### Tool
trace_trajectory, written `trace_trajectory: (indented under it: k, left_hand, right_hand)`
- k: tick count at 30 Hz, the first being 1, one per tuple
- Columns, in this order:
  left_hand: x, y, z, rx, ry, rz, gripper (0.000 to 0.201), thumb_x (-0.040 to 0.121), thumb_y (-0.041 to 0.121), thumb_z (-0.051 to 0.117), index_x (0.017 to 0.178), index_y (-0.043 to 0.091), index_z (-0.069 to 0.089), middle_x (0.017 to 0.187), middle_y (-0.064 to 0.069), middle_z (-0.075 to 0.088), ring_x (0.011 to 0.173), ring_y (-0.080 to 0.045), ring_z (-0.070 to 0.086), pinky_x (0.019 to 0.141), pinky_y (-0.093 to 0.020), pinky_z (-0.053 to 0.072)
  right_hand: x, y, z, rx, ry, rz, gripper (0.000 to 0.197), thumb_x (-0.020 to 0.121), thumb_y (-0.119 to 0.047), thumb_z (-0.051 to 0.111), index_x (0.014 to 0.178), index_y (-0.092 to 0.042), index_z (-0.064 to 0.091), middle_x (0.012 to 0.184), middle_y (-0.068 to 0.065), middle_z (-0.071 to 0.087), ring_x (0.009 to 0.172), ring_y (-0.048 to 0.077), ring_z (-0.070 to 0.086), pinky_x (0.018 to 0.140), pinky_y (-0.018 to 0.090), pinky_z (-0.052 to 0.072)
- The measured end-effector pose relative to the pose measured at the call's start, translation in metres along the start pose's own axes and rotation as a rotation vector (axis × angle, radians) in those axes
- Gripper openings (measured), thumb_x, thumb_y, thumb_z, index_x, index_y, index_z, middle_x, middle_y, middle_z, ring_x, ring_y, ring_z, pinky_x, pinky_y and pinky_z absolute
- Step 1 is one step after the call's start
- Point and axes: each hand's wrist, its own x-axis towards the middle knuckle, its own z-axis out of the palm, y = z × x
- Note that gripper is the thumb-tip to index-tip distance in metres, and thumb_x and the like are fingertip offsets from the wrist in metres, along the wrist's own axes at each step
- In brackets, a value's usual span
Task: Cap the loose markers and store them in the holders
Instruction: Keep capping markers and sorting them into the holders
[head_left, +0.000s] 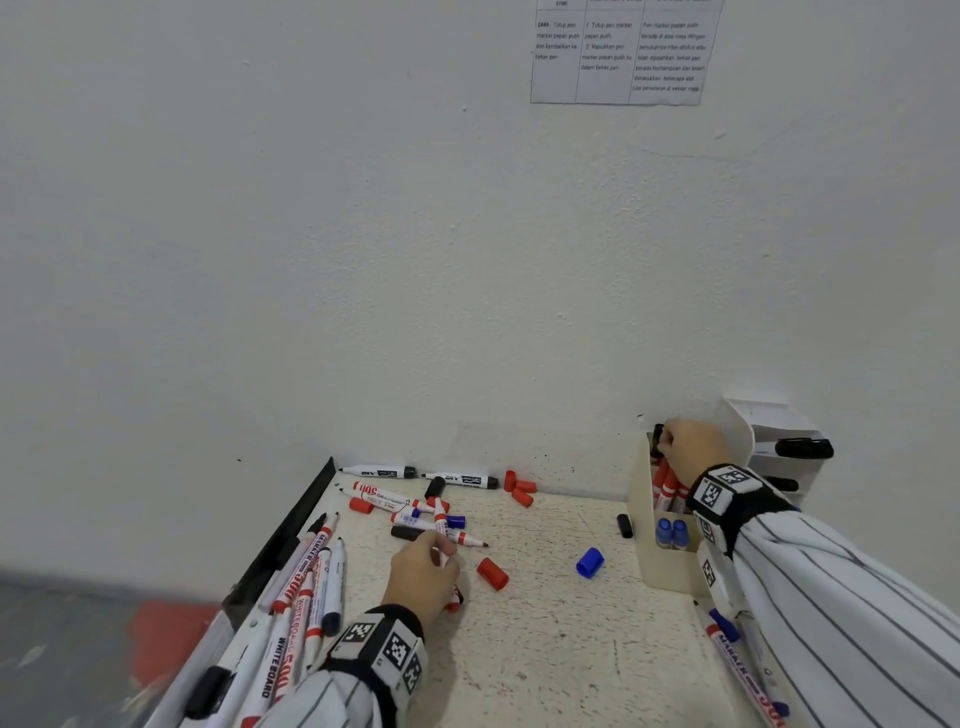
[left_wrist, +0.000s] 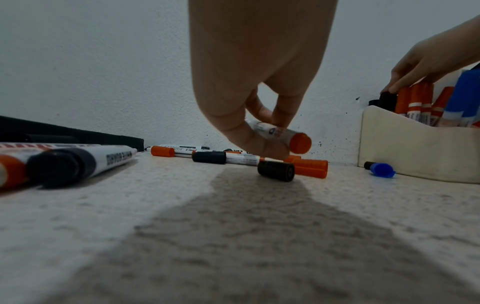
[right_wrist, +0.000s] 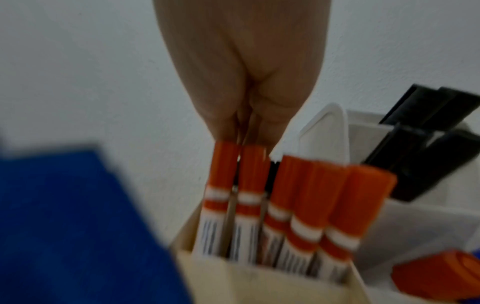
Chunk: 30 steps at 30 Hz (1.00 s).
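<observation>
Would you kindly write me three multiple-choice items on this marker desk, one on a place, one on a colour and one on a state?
1. Where is the right hand?
A. over the beige holder
B. flat on the desk
C. on the wall notice

2. What colour is the loose cap lying nearest the beige holder's front?
A. green
B. blue
C. yellow

3. What is the left hand doing?
A. lying open
B. pinching a red-ended marker
C. holding a blue cap

Answers: 1 A, its fingers reach the markers standing in the holder; 2 B, the head view shows it blue; 3 B, the left wrist view shows fingers and thumb around the marker's barrel.
</observation>
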Motion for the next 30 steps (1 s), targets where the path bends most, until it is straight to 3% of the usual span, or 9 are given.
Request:
trace_trajectory:
  k: [6,11,14,16,18,21,25,27,30]
  left_hand:
    - [0.001,0.0,-0.001,-0.034,0.005,-0.01,0.008,0.091,0.015,0.057,0.089,0.021,0.053,0.089,0.002,0.056,0.066,-0.01,0.056,0.053,-0.015,0.044]
    - [0.003,-0.004,-0.005,-0.08,0.023,-0.037,0.026,0.094,0.01,0.051,0.118,0.018,0.049,0.088,0.003,0.055,0.067,-0.007,0.056,0.052,-0.013,0.046]
    - [0.005,-0.008,-0.009,-0.11,0.026,-0.069,0.037,0.094,0.007,0.048,0.129,0.017,0.044,0.093,-0.001,0.056,0.075,-0.012,0.058,0.069,-0.026,0.055]
    - [0.005,-0.009,-0.012,-0.132,0.029,-0.084,0.039,0.094,0.006,0.048,0.131,0.017,0.042,0.09,-0.001,0.056,0.077,-0.016,0.059,0.074,-0.032,0.057]
    - [0.006,-0.01,-0.016,-0.152,0.042,-0.087,0.039,0.094,0.005,0.047,0.131,0.017,0.042,0.085,-0.001,0.055,0.074,-0.016,0.059,0.069,-0.03,0.056]
    - [0.006,-0.013,-0.022,-0.166,0.052,-0.095,0.039,0.093,0.006,0.048,0.13,0.018,0.042,0.085,0.001,0.056,0.074,-0.015,0.06,0.074,-0.032,0.056]
    - [0.006,-0.019,-0.03,-0.172,0.02,-0.081,0.039,0.093,0.008,0.05,0.129,0.019,0.041,0.084,0.003,0.058,0.075,-0.012,0.061,0.078,-0.032,0.056]
    - [0.008,-0.021,-0.036,-0.194,0.01,-0.099,0.038,0.093,0.009,0.05,0.129,0.019,0.042,0.083,0.003,0.058,0.073,-0.01,0.06,0.077,-0.031,0.056]
    - [0.012,-0.025,-0.04,-0.209,-0.001,-0.126,0.038,0.094,0.009,0.05,0.129,0.02,0.042,0.087,0.002,0.057,0.076,-0.013,0.061,0.076,-0.032,0.057]
  right_hand:
    - [0.001,-0.003,0.004,-0.028,-0.021,-0.026,0.025,0.096,-0.008,0.038,0.105,-0.002,0.061,0.108,0.016,0.064,0.1,0.03,0.058,0.085,0.03,0.041]
    - [-0.004,-0.008,0.006,0.032,-0.143,-0.058,0.035,0.098,-0.02,0.034,0.119,-0.002,0.056,0.127,0.016,0.055,0.115,0.029,0.05,0.096,0.031,0.035]
    - [-0.004,-0.02,0.004,0.147,-0.146,-0.066,0.043,0.098,-0.025,0.038,0.135,-0.003,0.042,0.14,0.016,0.044,0.129,0.03,0.041,0.105,0.032,0.03]
    - [-0.003,-0.036,0.002,0.269,-0.023,-0.118,0.038,0.096,-0.02,0.042,0.13,-0.003,0.047,0.134,0.015,0.05,0.124,0.029,0.045,0.1,0.03,0.033]
    - [-0.004,-0.055,0.006,0.35,0.016,-0.187,0.03,0.095,-0.016,0.045,0.121,-0.005,0.054,0.125,0.012,0.057,0.114,0.025,0.052,0.091,0.025,0.036]
    - [-0.011,-0.081,0.029,0.339,-0.117,-0.276,0.028,0.093,-0.014,0.046,0.119,-0.009,0.056,0.126,0.008,0.057,0.115,0.02,0.052,0.093,0.023,0.036]
    - [-0.019,-0.1,0.082,0.197,-0.479,-0.309,0.041,0.093,-0.021,0.047,0.134,-0.016,0.044,0.14,0.005,0.046,0.125,0.023,0.044,0.104,0.032,0.033]
    - [-0.025,-0.102,0.106,0.163,-0.548,-0.308,0.049,0.092,-0.022,0.048,0.14,-0.018,0.037,0.144,0.006,0.041,0.126,0.022,0.043,0.107,0.034,0.034]
    - [-0.028,-0.101,0.127,0.164,-0.55,-0.25,0.061,0.092,-0.018,0.045,0.148,-0.02,0.02,0.154,0.006,0.022,0.137,0.023,0.031,0.112,0.03,0.025]
